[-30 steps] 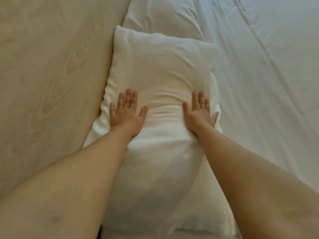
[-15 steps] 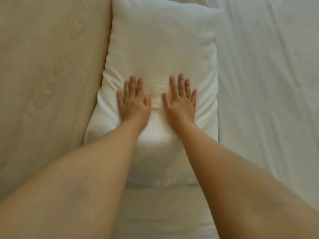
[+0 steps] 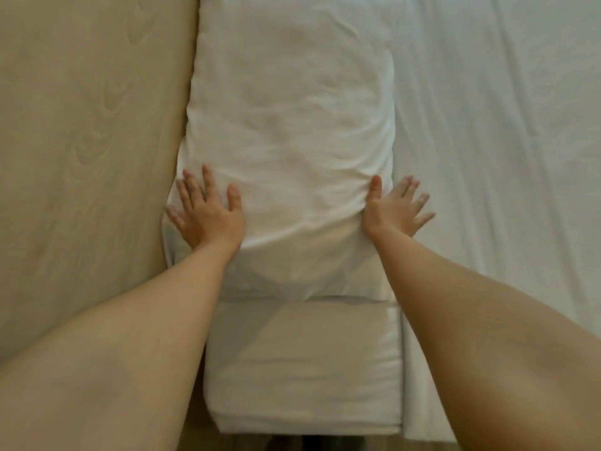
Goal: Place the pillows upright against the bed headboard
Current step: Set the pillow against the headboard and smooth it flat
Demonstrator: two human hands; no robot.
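Note:
A white pillow (image 3: 292, 125) lies along the beige wood-grain headboard (image 3: 87, 141), its left edge touching the board. My left hand (image 3: 208, 213) rests flat on the pillow's left edge, fingers spread, beside the headboard. On the pillow's right edge my right hand (image 3: 393, 209) lies flat, thumb on the pillow and fingers spread over the sheet. Neither hand grips anything. Wrinkles run across the pillowcase between the two hands.
The white bed sheet (image 3: 504, 141) covers the mattress to the right of the pillow. The mattress corner (image 3: 305, 369) shows below the pillow, with a strip of floor under it at the bottom edge.
Both hands slid apart from the pillow's middle to its left and right edges. The view shifted down, so the mattress corner now shows.

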